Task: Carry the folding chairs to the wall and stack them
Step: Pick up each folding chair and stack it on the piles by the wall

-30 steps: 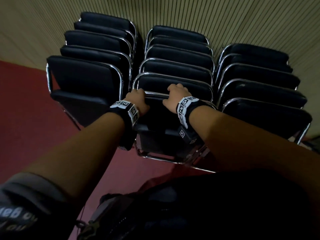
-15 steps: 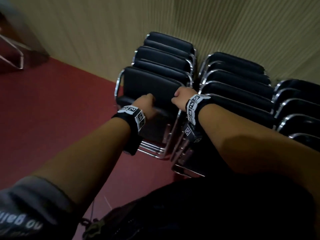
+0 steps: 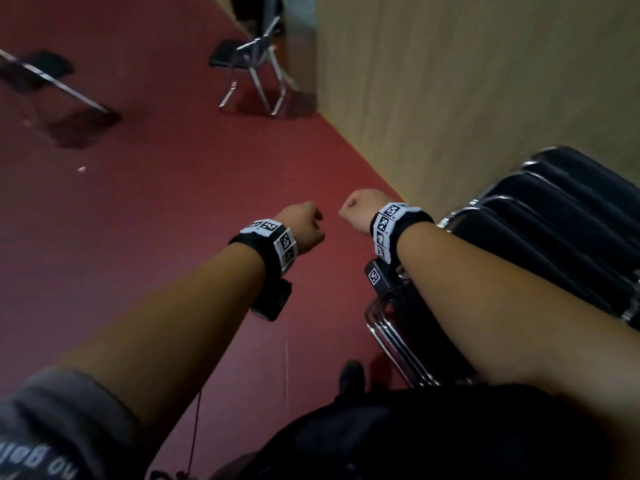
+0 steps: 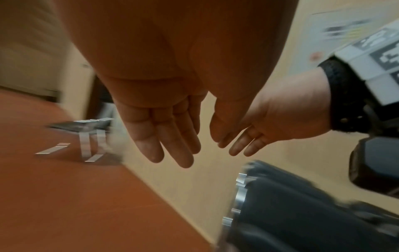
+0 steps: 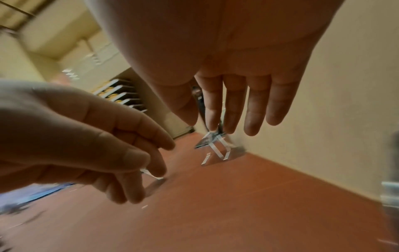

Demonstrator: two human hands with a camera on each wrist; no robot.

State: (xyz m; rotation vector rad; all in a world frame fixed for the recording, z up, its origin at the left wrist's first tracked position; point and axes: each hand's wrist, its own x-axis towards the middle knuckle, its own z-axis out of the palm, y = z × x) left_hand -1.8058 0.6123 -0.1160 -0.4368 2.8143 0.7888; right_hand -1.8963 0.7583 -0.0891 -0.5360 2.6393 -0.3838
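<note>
Several folded black chairs with chrome frames (image 3: 554, 237) lean stacked against the beige wall at my right; the left wrist view shows them blurred (image 4: 302, 213). My left hand (image 3: 306, 225) and right hand (image 3: 358, 207) hang side by side in the air over the red floor, left of the stack and touching nothing. In the wrist views the left hand's fingers (image 4: 168, 145) and the right hand's fingers (image 5: 233, 110) are straight and relaxed, with nothing in them. An unfolded black chair (image 3: 252, 60) stands farther along the wall.
Another unfolded chair (image 3: 34, 74) stands at the far left on the red floor (image 3: 156, 220). The beige wall (image 3: 467, 98) runs along the right. A dark bag hangs at my front, low in the head view.
Both hands have let go of the top edge of the front chair in the stack. My view has swung left, so the stack now lies at the right edge and two unfolded chairs show.
</note>
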